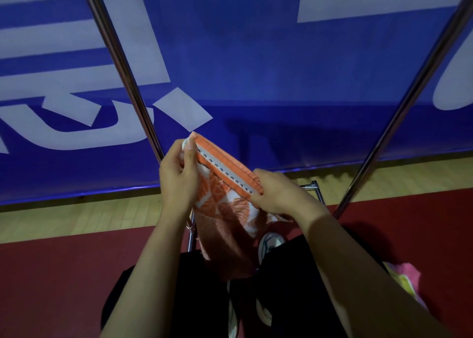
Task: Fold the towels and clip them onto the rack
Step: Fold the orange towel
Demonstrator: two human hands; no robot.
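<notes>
An orange and white patterned towel (225, 209) hangs folded between my hands, its orange hem with a white stitched band stretched across the top. My left hand (178, 181) pinches the hem's left corner with thumb and fingers. My right hand (277, 193) grips the hem's right corner. The towel's lower part drops down in front of my legs. Two shiny metal poles of the rack rise on either side, the left pole (122, 64) just behind my left hand and the right pole (409, 94) further off. No clip is visible.
A blue banner (256, 69) with large white shapes fills the background. A low metal rack bar (313, 185) shows behind my right hand. Pink and yellow cloth (404, 279) lies at the lower right on the dark red floor (64, 273). My shoe (270, 244) shows below the towel.
</notes>
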